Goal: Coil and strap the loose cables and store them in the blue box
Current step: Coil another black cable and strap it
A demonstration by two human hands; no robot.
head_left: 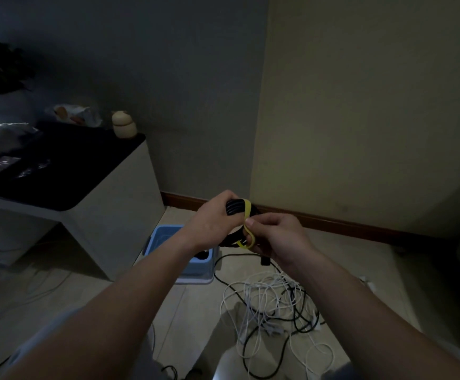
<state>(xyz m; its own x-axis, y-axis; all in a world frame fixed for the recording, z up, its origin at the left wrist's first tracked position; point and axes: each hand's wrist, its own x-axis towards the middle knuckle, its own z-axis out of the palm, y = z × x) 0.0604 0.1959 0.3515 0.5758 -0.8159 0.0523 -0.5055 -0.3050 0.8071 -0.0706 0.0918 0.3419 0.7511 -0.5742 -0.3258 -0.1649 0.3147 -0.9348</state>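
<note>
My left hand (212,220) grips a coiled black cable (235,208) held up in front of me. A yellow strap (246,215) runs over the coil and loops down below it. My right hand (275,237) pinches the strap between thumb and fingers beside the coil. The blue box (165,237) sits on the floor below my hands, partly hidden by my left forearm, with something dark inside. A tangle of loose white and black cables (275,305) lies on the floor to the right of the box.
A white cabinet with a dark top (67,171) stands at left, carrying a small cream jar (123,124) and plastic bags. The walls meet in a corner behind, with a brown skirting board (333,220). More thin cables trail on the floor at lower left.
</note>
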